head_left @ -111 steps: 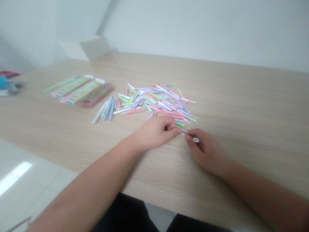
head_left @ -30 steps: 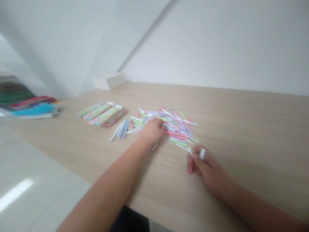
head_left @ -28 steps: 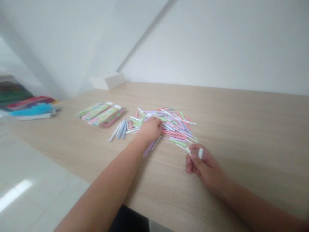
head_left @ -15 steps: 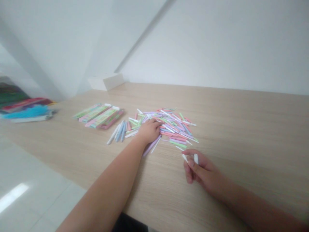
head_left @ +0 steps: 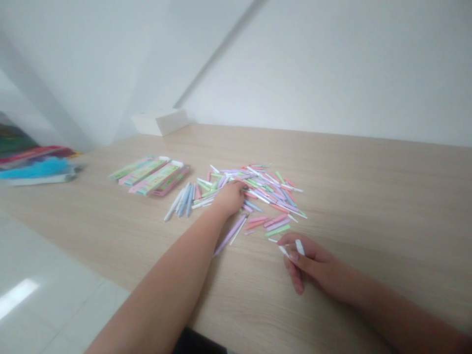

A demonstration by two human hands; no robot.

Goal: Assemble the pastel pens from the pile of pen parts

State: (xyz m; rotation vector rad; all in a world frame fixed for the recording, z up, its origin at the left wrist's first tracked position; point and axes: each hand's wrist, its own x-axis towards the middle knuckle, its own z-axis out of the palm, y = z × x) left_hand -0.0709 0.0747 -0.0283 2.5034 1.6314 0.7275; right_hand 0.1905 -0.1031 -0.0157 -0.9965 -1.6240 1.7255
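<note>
A loose pile of slim pastel sticks (head_left: 273, 189), shaped like pens or pen parts, lies spread in purple, pink, green, blue and white. My left hand (head_left: 230, 196) rests in the left side of this pile with its fingers curled down; whatever the fingertips grip is hidden. Nearer to me on the right, my right hand (head_left: 304, 258) pinches white pen-like sticks (head_left: 300, 247) between thumb and fingers, its lower fingers hanging loosely. A few pink, purple and green sticks (head_left: 278, 226) lie just beyond it. Beside my left forearm are a purple stick (head_left: 230, 235) and a white one.
Left of the pile sits a small group of white and blue sticks (head_left: 180, 201), then several pastel packages (head_left: 153, 177). A white box (head_left: 162, 121) stands at the back by the wall. Blue and red items (head_left: 39, 167) lie at the far left. The wooden table's (head_left: 368, 196) left edge drops to a tiled floor.
Several pink, purple and green sticks at the pile's front have come toward me, apart from the rest. The purple and white sticks by my left forearm also lie nearer. My right hand has lowered slightly.
</note>
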